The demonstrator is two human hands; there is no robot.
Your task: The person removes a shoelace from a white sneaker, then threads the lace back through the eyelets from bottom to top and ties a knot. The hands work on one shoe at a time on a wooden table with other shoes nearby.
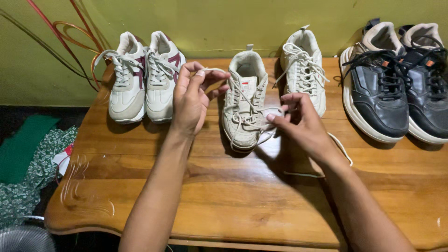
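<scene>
Item: cream chunky lace-up sneaker, standing toe-toward-viewer on the varnished wooden table, between the two hands. Lacing judged partly done: crossings show over the lower eyelets, the upper rows look loose and the ends are untied. Left hand, fingers closed in a pinch on one end of the off-white flat shoelace, raised just left of the shoe's collar. Right hand, thumb and forefinger pinched shut on the other lace run at the shoe's right side; a slack tail trails past the wrist onto the table. Small red-and-white rectangular label on the tongue, between both sets of fingers. Beyond the right fingertips: the matching cream sneaker, fully laced. Far right: pair of black-and-grey trainers. Left of the left hand: pair of white sneakers with maroon trim. Behind: yellow-green wall, red cables.
</scene>
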